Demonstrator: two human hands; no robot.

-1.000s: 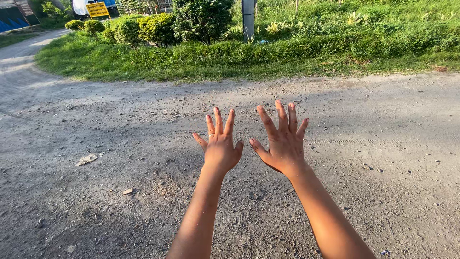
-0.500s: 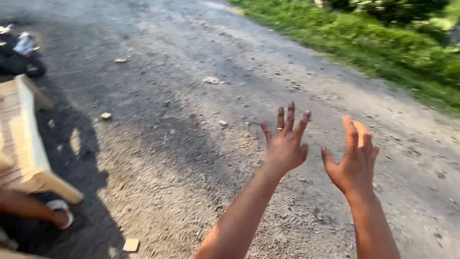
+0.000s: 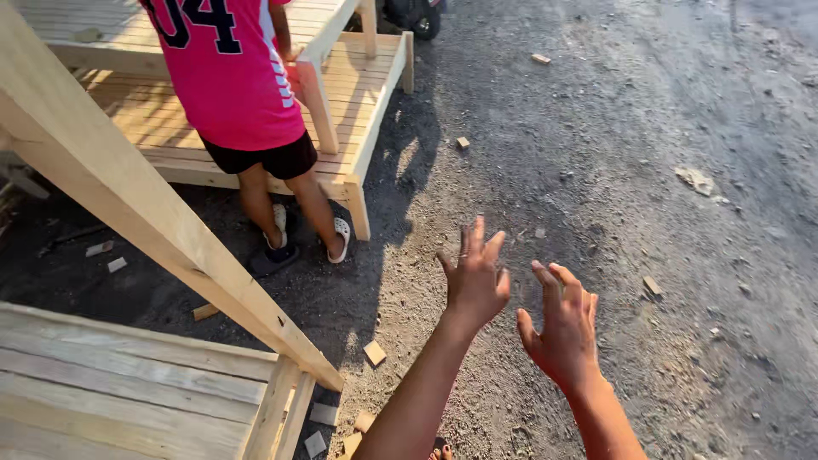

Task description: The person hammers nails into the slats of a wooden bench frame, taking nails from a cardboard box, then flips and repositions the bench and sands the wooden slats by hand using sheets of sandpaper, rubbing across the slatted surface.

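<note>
outdoors on a gravel road (image 3: pixel 648 128), seen from a head cam looking down. view has swung since a sec ago: first open road w/ a grass verge, then road w/ a bench corner at the left edge, now the grass is gone and pale raw-wood furniture fills the left half. this reads as the wearer turning toward the woodwork w/ nothing picked up.

largest thing: a slatted wooden bench (image 3: pixel 358 94) at top left. another person (image 3: pixel 234 77) in a pink jersey, black shorts and light sandals stands against it, back to the cam. a long wooden beam (image 3: pixel 145 213) slants from upper left down to a second slatted wooden frame (image 3: pixel 111 392) at bottom left. small wood offcuts (image 3: pixel 374 353) lie scattered on the ground near the frame's foot and further out on the road.

both of the wearer's arms stay stretched forward, as in the earlier views. left hand (image 3: pixel 474 281) is raised, fingers spread wide, palm away, holding nothing. right hand (image 3: pixel 558 328) sits just beside it, slightly lower, fingers loosely apart and a bit curled, also empty. both hover above bare gravel, touching nothing; nearest item is the offcut lower left of them.
</note>
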